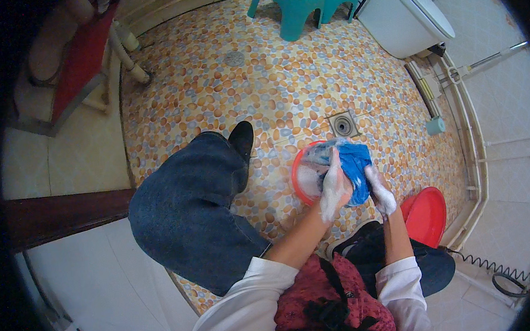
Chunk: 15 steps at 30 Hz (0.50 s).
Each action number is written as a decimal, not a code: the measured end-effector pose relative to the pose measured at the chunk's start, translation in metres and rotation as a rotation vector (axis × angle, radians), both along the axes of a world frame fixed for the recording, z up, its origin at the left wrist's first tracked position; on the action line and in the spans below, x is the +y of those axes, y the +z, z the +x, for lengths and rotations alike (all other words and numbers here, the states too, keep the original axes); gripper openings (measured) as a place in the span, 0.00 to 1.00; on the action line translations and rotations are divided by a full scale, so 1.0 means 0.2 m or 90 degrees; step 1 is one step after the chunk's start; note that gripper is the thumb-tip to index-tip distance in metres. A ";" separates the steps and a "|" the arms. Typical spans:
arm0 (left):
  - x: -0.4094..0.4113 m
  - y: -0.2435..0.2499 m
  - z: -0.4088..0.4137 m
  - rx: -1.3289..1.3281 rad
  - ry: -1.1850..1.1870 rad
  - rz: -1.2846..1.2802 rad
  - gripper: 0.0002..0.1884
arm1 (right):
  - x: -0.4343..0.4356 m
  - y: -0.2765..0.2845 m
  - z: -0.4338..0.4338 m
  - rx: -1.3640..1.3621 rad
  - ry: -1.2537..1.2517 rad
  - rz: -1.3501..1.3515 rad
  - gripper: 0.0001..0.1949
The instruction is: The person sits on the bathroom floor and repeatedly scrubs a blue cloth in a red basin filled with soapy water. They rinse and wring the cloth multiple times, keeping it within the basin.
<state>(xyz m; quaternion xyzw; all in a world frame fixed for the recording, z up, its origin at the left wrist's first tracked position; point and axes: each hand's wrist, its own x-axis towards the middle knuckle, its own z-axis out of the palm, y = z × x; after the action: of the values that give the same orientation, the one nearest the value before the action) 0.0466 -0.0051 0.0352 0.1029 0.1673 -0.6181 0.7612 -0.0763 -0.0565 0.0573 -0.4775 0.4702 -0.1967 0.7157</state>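
Soap foam covers both of my hands. Between them, over a red-rimmed basin (pixel 297 175), is a wet blue cloth (pixel 358 161). My left hand (pixel 334 182) grips the cloth's left side, with the thumb pointing away from me. My right hand (pixel 380 189) holds its right edge, beyond the basin's rim. A greyish, foamy part of the cloth hangs at the basin's far side, and suds fill the part of the basin that shows. The cloth and my left hand hide the rest of the basin.
A floor drain (pixel 343 125) lies just beyond the basin. A red plastic basin (pixel 427 218) leans near my right knee. Teal plastic stools (pixel 300 4) and a white toilet (pixel 400 22) stand at the far side. Pipes (pixel 472 147) run along the right wall.
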 end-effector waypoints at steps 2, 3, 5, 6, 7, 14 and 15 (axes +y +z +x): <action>-0.02 -0.08 -0.01 -0.005 -0.026 0.011 0.24 | 0.00 0.06 0.02 0.088 0.130 -0.034 0.30; -0.03 -0.10 -0.03 -0.005 -0.044 0.015 0.24 | 0.00 0.10 0.02 0.136 0.191 -0.051 0.30; -0.04 -0.10 -0.01 -0.036 -0.045 0.031 0.24 | 0.03 0.19 0.08 0.202 0.147 -0.043 0.28; -0.04 -0.08 0.00 -0.042 -0.052 0.041 0.23 | 0.05 0.26 0.09 0.214 0.155 -0.055 0.27; -0.04 -0.07 0.00 -0.047 -0.059 0.052 0.23 | 0.05 0.29 0.10 0.226 0.164 -0.066 0.25; -0.01 -0.05 0.06 0.044 -0.043 0.022 0.20 | 0.04 0.08 -0.02 0.091 0.113 -0.066 0.17; 0.00 -0.02 0.07 0.045 -0.047 0.024 0.20 | 0.05 0.06 -0.03 0.077 0.074 -0.070 0.19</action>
<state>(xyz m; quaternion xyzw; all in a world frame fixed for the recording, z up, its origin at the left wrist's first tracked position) 0.0604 -0.0061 0.0308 0.1012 0.2021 -0.6456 0.7295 -0.0818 -0.0472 0.0685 -0.5533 0.4729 -0.1509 0.6689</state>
